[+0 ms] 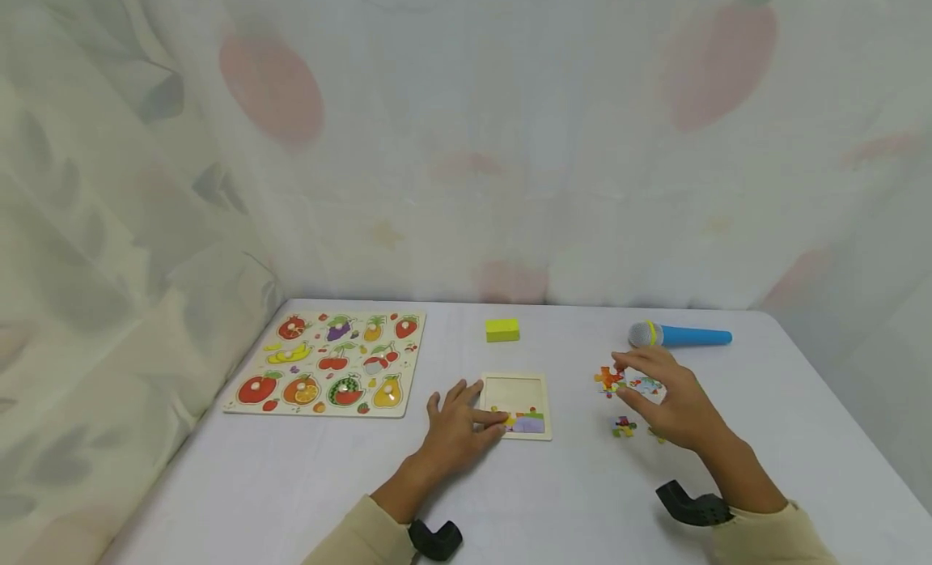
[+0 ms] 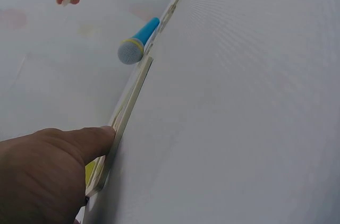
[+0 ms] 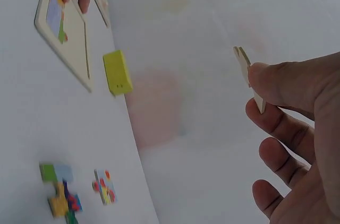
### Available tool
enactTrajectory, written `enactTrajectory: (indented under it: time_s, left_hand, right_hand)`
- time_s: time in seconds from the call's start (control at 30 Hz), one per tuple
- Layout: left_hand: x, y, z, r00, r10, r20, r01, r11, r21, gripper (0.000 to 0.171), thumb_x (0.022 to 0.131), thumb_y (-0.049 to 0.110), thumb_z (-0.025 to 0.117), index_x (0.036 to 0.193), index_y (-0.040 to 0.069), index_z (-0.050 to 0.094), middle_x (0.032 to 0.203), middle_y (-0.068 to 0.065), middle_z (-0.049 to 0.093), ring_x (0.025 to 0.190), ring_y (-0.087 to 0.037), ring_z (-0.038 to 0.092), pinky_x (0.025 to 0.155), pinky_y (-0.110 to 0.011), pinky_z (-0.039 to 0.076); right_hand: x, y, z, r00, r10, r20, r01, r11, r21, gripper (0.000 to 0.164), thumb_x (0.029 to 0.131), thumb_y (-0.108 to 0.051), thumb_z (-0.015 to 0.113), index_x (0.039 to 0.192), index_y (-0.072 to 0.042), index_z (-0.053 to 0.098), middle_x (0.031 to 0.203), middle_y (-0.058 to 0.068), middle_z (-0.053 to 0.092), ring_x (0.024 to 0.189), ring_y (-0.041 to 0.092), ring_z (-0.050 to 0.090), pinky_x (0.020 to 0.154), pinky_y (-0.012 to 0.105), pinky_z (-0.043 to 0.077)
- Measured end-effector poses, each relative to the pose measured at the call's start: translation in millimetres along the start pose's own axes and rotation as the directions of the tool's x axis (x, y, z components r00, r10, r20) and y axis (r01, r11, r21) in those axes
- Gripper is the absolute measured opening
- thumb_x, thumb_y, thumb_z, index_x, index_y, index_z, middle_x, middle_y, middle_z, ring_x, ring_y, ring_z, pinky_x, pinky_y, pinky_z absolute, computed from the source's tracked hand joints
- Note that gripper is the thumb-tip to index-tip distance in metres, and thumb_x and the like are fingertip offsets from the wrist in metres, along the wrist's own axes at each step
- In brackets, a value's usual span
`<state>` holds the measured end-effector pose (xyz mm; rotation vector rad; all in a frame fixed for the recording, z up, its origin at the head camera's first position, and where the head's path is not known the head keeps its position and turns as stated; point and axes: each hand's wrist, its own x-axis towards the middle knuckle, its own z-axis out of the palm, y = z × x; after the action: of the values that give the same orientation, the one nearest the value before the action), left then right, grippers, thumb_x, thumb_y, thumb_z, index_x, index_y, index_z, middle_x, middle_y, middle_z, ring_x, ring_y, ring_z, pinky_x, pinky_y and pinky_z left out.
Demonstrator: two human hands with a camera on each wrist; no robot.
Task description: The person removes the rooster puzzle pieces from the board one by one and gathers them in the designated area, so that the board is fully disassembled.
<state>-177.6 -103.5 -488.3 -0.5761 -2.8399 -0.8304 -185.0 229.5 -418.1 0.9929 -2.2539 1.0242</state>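
Note:
My right hand is raised over the table's right side and pinches a thin jigsaw piece between thumb and index finger, its other fingers loosely bent. In the head view an orange-red piece shows at those fingertips. My left hand rests at the left side of a square wooden puzzle tray, fingers spread and fairly straight. One fingertip touches the fitted pieces, lavender, green and yellow, along the tray's lower edge. Below the right hand lie loose jigsaw pieces, some partly hidden by it.
A fruit puzzle board lies at the left. Behind the tray stands a yellow-green block. At the back right is a blue toy microphone. Patterned curtain cloth borders the white table.

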Motion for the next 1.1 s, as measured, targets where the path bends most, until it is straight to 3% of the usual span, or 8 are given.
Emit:
enactTrajectory:
  time_s: [0.4, 0.67, 0.97, 1.1]
  left_hand:
    - [-0.2, 0.8, -2.2, 1.0, -0.005, 0.005, 0.005, 1.0, 0.0, 0.024, 0.085, 0.036, 0.072, 0.107, 0.027, 0.077, 0.143, -0.013, 0.046, 0.136, -0.039, 0.029, 0.099, -0.07, 0.009]
    - [-0.4, 0.6, -1.9, 1.0, -0.006, 0.009, 0.006, 1.0, 0.004, 0.024, 0.086, 0.037, 0.072, 0.107, 0.028, 0.077, 0.143, -0.013, 0.046, 0.136, -0.038, 0.029, 0.099, -0.07, 0.009]
    - [-0.4, -1.1, -0.6, 1.0, -0.003, 0.012, 0.003, 1.0, 0.0, 0.024, 0.086, 0.037, 0.071, 0.107, 0.028, 0.076, 0.143, -0.013, 0.046, 0.136, -0.039, 0.029, 0.099, -0.07, 0.008]
    - [-0.2, -1.0, -0.5, 1.0, 0.001, 0.009, -0.001, 1.0, 0.004, 0.024, 0.086, 0.037, 0.071, 0.108, 0.028, 0.076, 0.144, -0.012, 0.045, 0.136, -0.038, 0.029, 0.1, -0.069, 0.009]
  right_hand:
    - [-30, 7, -28, 0.992, 0.123, -0.031, -0.126, 0.985, -0.115, 0.065, 0.067, 0.011, 0.08, 0.128, -0.005, 0.062, 0.115, 0.001, 0.064, 0.112, 0.005, 0.047, 0.091, 0.01, 0.032]
    - [-59, 21, -43, 0.979, 0.192, -0.065, -0.2, 0.967, -0.159, 0.065, 0.067, 0.011, 0.079, 0.126, -0.007, 0.063, 0.109, 0.004, 0.065, 0.109, -0.003, 0.044, 0.089, 0.007, 0.029]
    - [-85, 31, -47, 0.951, 0.303, -0.065, -0.309, 0.92, -0.242, 0.057, 0.073, -0.001, 0.081, 0.127, -0.009, 0.063, 0.104, 0.001, 0.065, 0.094, 0.005, 0.047, 0.075, 0.021, 0.038]
    - [-93, 36, -48, 0.94, 0.336, -0.054, -0.339, 0.91, -0.241, 0.055, 0.073, -0.001, 0.081, 0.126, -0.005, 0.063, 0.103, 0.002, 0.064, 0.095, 0.002, 0.047, 0.074, 0.021, 0.038]
